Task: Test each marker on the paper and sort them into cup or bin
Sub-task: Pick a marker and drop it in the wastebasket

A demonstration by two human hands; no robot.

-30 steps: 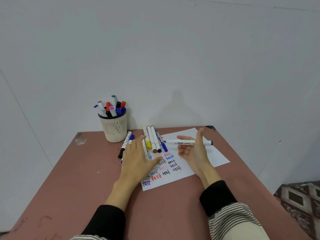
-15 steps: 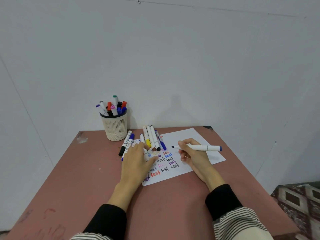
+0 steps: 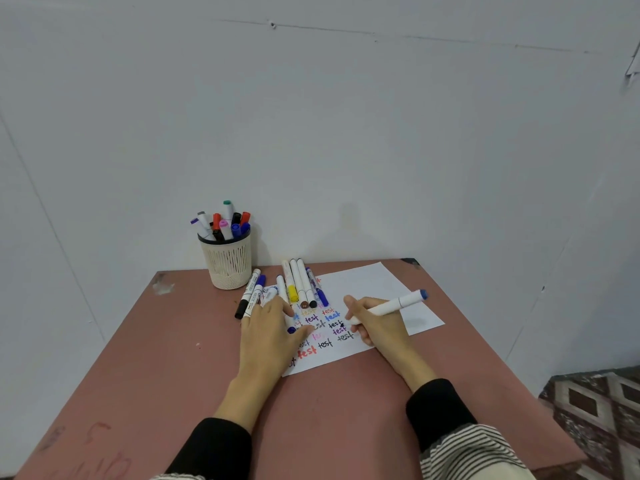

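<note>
My right hand (image 3: 375, 323) grips a white marker (image 3: 393, 304) with a blue end, its dark tip down on the white paper (image 3: 367, 284) among several coloured "test" words. My left hand (image 3: 272, 332) lies flat with straight fingers on the paper's left part, over some loose markers. Several more markers (image 3: 299, 284) lie in a row at the paper's far left edge. A cream mesh cup (image 3: 227, 259) full of markers stands at the back left of the table.
The reddish-brown table (image 3: 149, 358) ends at a white wall behind the cup. Its right edge drops to a patterned floor (image 3: 595, 410). No bin is in view. Two markers (image 3: 250, 296) lie on the bare table left of the paper.
My right hand took a writing grip on the marker, turned it tip-down and lowered the tip onto the paper. My left hand stayed flat on the sheet.
</note>
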